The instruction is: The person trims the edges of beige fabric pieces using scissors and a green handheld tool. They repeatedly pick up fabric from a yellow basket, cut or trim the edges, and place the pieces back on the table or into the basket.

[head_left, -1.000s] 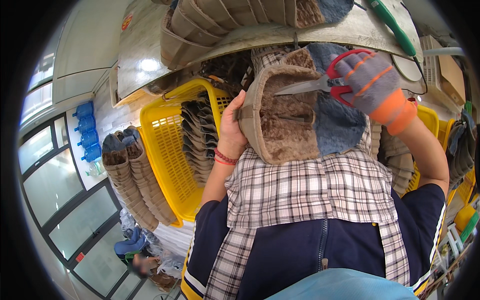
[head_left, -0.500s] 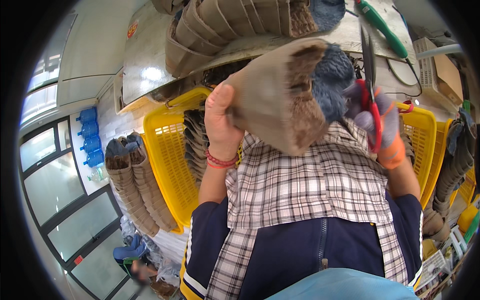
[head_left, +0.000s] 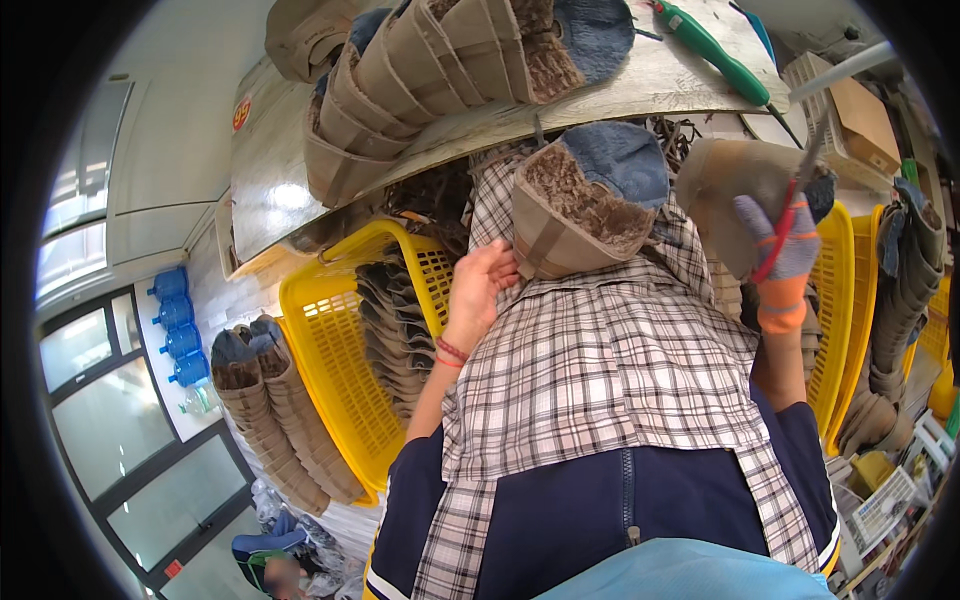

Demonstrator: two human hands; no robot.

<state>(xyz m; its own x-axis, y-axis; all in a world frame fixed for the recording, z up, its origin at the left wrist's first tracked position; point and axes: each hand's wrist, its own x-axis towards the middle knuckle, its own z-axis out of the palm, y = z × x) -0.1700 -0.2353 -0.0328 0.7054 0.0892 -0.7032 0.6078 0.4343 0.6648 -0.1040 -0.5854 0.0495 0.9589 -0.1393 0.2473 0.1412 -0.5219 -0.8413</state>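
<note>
On my lap lies a tan piece like a shoe upper [head_left: 548,235], its brown and blue plush lining facing up. My left hand [head_left: 484,290] is bare, fingers loosely bent and apart, the tips at the piece's left edge. My right hand [head_left: 785,245], in a grey and orange glove, grips red-handled scissors [head_left: 772,245] with the blades pointing up and away. A second tan upper [head_left: 722,190], smeared by motion, is beside the gloved fingers; whether they also grip it I cannot tell.
Ahead, a worktable [head_left: 275,165] bears a row of nested tan uppers [head_left: 420,75] and a green-handled tool [head_left: 712,55]. Yellow baskets stand left [head_left: 335,310] and right [head_left: 835,300], the left one holding more pieces. Further stacks [head_left: 265,400] are at far left. Another person [head_left: 280,570] is at lower left.
My left hand has let go of the tan upper it held up and has lowered. My right hand with the scissors has moved right. An upper now shows on my lap, another at the right.
</note>
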